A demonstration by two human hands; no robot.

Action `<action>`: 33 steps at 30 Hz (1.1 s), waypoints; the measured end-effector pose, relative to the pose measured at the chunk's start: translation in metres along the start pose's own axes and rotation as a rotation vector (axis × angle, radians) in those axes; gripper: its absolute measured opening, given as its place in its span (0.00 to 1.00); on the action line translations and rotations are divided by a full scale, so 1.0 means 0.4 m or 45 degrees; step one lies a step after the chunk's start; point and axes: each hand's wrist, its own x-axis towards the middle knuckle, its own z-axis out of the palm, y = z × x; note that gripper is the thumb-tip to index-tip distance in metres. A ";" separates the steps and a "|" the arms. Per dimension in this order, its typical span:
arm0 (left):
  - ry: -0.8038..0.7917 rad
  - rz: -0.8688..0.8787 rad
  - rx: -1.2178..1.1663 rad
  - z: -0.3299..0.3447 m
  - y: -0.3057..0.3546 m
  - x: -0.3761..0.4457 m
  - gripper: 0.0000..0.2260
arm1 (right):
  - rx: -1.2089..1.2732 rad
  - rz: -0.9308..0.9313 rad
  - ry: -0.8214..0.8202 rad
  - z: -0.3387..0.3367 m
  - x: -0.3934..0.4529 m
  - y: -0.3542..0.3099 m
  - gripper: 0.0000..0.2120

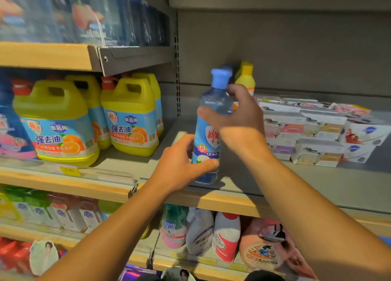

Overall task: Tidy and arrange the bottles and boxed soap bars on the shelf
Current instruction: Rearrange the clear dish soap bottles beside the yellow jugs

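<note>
Hands [179, 164] [239, 113] grip blue bottle [208, 132] low and at the shoulder; releasing unevenly may topple it off shelf edge [228, 202].

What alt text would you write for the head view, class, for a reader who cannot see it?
Both hands hold a clear blue bottle upright at the front of a grey shelf: the left hand grips its base, the right hand its shoulder. Boxed soap bars are stacked to the right, yellow jugs to the left.

Clear blue bottle [208, 130] with blue cap, yellow jugs [129, 115] with orange-printed labels, white soap boxes [317, 130]
</note>
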 end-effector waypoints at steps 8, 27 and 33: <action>0.023 0.033 -0.031 0.019 -0.080 0.031 0.20 | -0.211 -0.127 -0.114 0.057 -0.001 0.040 0.29; 0.283 -0.095 0.192 0.053 -0.183 0.216 0.25 | -0.958 -0.001 -0.927 -0.002 -0.069 0.327 0.26; 0.249 -0.083 0.144 0.054 -0.235 0.338 0.23 | -0.933 -0.154 -0.864 0.029 -0.039 0.344 0.23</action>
